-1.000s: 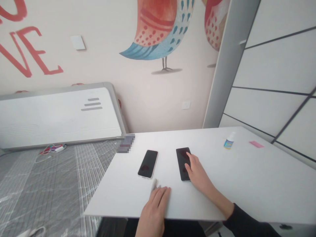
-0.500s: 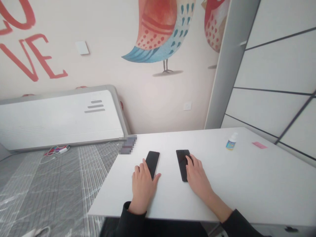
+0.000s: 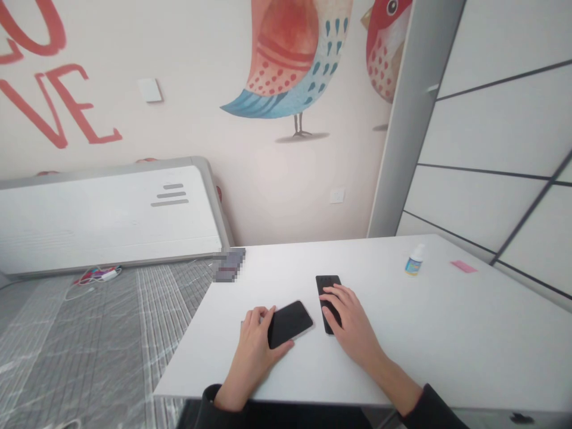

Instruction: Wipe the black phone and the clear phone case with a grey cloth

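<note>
My left hand (image 3: 254, 354) grips the near end of a black smartphone with a pale rim (image 3: 289, 324), which lies flat and angled across the white table. Its fingers wrap over the phone's left end. My right hand (image 3: 351, 322) has its fingers spread over a second black smartphone (image 3: 328, 287), which stands lengthwise on the table. That hand hides the phone's lower half. The two phones lie close together but apart.
The white table (image 3: 424, 351) holds a small bottle with a blue label (image 3: 414, 262) and a pink sticky note (image 3: 463, 266) at the far right. A pixelated patch (image 3: 230, 265) covers its far left corner. A grey mat and tangled cable (image 3: 96, 277) lie left of the table.
My left hand has come onto the left phone and turned it from lengthwise to nearly sideways. My right fingers have shifted further across the right phone, which has tilted slightly.
</note>
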### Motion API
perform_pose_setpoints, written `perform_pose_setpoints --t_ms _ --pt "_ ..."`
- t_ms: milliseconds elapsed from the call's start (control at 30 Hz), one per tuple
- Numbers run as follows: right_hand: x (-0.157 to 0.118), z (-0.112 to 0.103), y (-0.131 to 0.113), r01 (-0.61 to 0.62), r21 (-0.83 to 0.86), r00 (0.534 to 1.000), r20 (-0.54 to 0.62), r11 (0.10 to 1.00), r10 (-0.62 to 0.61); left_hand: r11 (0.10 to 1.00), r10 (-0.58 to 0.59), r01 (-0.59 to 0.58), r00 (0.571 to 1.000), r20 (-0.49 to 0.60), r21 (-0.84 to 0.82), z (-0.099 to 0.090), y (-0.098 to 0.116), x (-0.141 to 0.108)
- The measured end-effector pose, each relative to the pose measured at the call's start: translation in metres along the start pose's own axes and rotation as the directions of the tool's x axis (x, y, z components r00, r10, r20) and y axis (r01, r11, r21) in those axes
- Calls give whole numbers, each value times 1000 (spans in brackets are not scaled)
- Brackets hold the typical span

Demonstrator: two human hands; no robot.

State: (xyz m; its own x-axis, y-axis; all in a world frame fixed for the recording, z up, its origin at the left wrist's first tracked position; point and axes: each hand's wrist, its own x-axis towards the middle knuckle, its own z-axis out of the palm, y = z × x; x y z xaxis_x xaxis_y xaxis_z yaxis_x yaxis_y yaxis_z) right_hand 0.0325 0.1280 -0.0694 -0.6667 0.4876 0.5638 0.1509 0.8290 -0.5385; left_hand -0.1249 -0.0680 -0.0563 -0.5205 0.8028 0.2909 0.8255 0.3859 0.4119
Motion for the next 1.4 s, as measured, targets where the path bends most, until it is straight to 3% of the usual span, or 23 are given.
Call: perform_pose_setpoints --t_ms 167,300,433,567,667,967,1400 --pt "-2 -15 -19 -130 317 979 188 940 72 968 233 -237 970 -63 -76 -11 3 -12" --pt "-10 -26 -28 -360 523 902 406 772 146 907 402 -407 913 -70 -104 -17 8 -19" --pt "-23 -31 -26 -585 598 796 552 548 247 881 467 -465 884 3 -88 -21 11 -17" --pt "-35 -33 -23 -625 632 774 578 457 259 876 482 -480 871 98 -39 -24 13 -15" --pt "-40 -37 -22 -627 671 773 598 396 211 859 509 -513 854 108 3 -26 15 -15" --pt "-42 -42 -20 -575 664 787 609 478 101 790 600 -608 793 103 81 -30 12 -16" --pt "-41 -46 -21 -555 674 789 612 488 52 784 603 -613 789 114 95 -32 13 -17"
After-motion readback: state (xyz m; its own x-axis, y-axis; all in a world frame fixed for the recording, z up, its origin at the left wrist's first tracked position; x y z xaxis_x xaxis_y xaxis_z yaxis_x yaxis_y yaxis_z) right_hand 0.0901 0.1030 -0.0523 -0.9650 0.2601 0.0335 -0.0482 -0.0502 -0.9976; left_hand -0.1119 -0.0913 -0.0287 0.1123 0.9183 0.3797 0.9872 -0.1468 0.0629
